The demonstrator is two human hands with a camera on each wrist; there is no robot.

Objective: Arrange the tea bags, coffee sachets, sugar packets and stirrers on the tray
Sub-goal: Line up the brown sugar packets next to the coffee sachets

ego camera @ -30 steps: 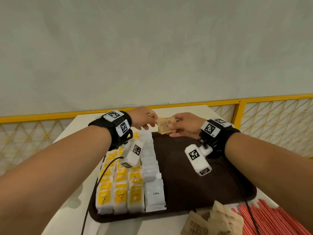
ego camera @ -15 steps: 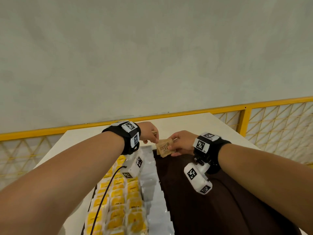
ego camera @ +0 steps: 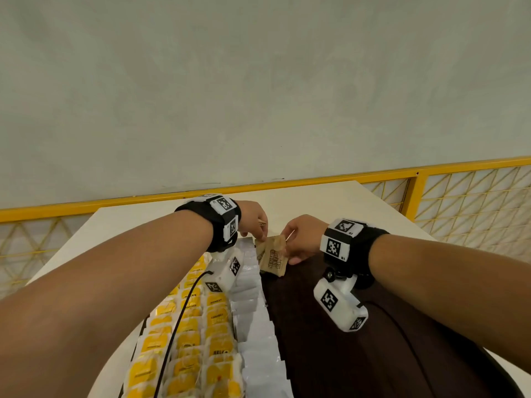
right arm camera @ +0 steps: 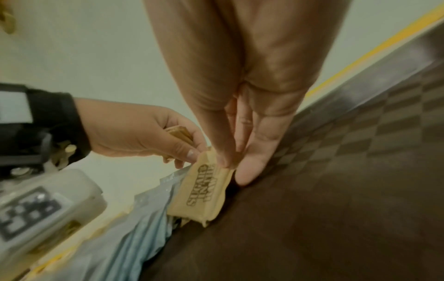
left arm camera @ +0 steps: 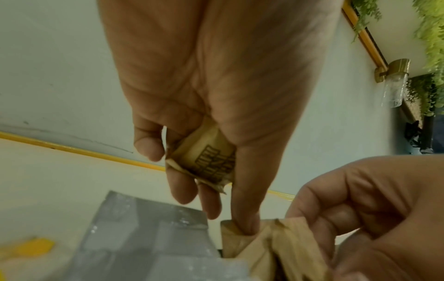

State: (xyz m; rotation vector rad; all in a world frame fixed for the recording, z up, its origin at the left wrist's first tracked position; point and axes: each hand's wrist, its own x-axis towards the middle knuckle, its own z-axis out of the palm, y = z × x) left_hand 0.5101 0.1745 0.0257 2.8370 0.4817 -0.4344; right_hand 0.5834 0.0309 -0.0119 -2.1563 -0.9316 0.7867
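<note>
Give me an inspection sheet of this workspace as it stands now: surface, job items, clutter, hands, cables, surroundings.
Surface: white table carrying a dark brown tray.
Job's things: yellow tea bags in rows at the tray's left; white coffee sachets in a column beside them; brown sugar packet at the tray's far end; stirrers not seen.
Clutter: nothing seen.
Grippers: right hand pinches the sugar packet; left hand holds spare sugar packets, its forefinger touching the pinched packet.
Cables: black cable runs from the left wrist camera over the tea bags.
Surroundings: yellow railing, pale wall.
</note>
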